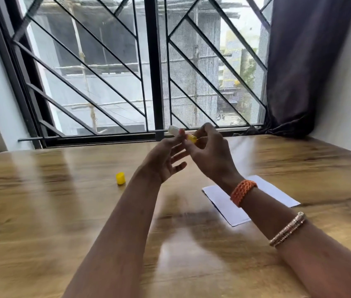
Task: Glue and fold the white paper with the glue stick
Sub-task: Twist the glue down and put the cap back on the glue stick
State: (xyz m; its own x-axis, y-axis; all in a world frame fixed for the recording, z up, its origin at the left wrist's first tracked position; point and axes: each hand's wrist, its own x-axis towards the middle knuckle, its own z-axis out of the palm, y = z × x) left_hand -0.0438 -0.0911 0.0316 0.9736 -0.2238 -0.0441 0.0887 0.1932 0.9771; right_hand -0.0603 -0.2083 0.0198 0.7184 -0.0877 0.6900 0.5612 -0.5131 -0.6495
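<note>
Above table (62, 211): both hands' fingers pinch uncapped glue stick (182, 134); cap (120, 178) apart.

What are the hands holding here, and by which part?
Both hands hold the uncapped glue stick: left hand pinches its middle, right hand grips the yellow base end.

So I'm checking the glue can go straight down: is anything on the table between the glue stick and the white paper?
Nothing visible. The glue stick is held up by both hands, uncapped; its yellow cap lies off to the left. The white paper lies flat on the table, crossed only by the right forearm.
</note>
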